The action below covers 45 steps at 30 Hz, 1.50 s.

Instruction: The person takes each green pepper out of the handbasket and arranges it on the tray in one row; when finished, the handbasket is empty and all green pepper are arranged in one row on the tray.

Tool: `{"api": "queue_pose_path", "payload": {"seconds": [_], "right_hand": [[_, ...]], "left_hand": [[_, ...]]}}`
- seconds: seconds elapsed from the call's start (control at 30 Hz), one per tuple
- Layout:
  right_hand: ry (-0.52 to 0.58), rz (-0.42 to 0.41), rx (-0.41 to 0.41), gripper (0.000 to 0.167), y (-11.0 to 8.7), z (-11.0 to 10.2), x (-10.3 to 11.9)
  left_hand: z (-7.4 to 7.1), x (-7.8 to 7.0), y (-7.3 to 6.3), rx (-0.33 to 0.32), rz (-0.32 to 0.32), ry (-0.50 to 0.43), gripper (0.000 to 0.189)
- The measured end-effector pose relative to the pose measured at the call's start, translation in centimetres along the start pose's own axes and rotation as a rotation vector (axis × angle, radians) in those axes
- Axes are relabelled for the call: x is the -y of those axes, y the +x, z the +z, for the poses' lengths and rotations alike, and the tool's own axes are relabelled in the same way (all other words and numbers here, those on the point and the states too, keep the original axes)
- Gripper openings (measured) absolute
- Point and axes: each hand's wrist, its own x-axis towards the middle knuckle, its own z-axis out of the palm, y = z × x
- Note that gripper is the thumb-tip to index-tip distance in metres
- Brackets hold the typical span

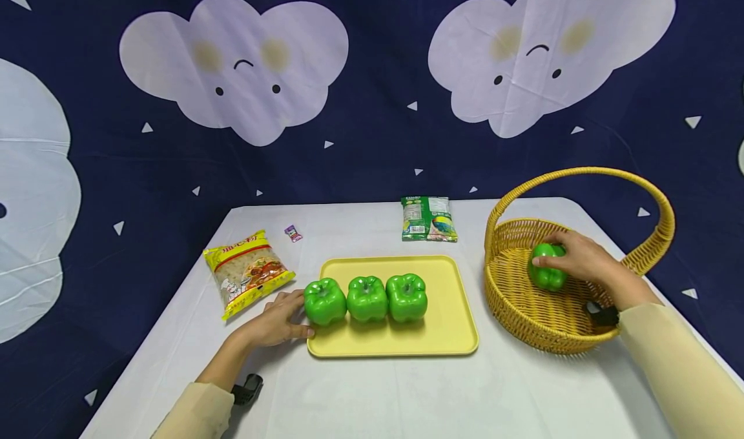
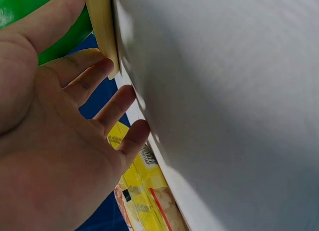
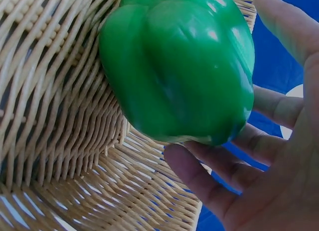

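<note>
Inside the yellow wicker basket [image 1: 523,319], my right hand [image 1: 584,258] grips a green bell pepper [image 1: 546,274] from above, its thumb and fingers on either side. The right wrist view shows that pepper [image 3: 174,71] close against the woven wicker. My left hand [image 1: 278,321] rests at the left edge of a yellow tray [image 1: 447,316], fingers spread and relaxed. Three more green bell peppers stand in a row on the tray: a left one [image 1: 324,302] beside my left fingers, a middle one [image 1: 367,299] and a right one [image 1: 406,297].
A yellow food bag [image 1: 250,272] lies behind my left hand, with a small purple packet [image 1: 293,234] farther back. A green packet [image 1: 429,219] lies behind the tray. The basket's tall handle [image 1: 587,171] arches over my right hand. A dark blue cloth [image 1: 378,71] hangs behind the table.
</note>
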Motion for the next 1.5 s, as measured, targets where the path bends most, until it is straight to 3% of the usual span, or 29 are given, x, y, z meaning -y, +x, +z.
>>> {"api": "queue_pose_path", "payload": {"seconds": [0.27,1.1,1.27,1.5], "right_hand": [[0.019,-0.083,-0.021,0.062,-0.3,0.1,0.6],[0.039,-0.228,-0.013,0.032,-0.7,0.7,1.9],[0.059,-0.228,-0.001,0.047,-0.6,0.7,1.7],[0.073,-0.117,0.052,0.083,-0.5,0.6,1.7]], "left_hand": [[0.1,0.2,0.1,-0.017,0.02,0.036,0.076],[0.0,0.0,0.0,-0.017,0.006,0.02,0.076],[0.1,0.0,0.0,-0.016,0.011,0.016,0.076],[0.1,0.1,0.0,-0.017,0.019,0.019,0.074]]}}
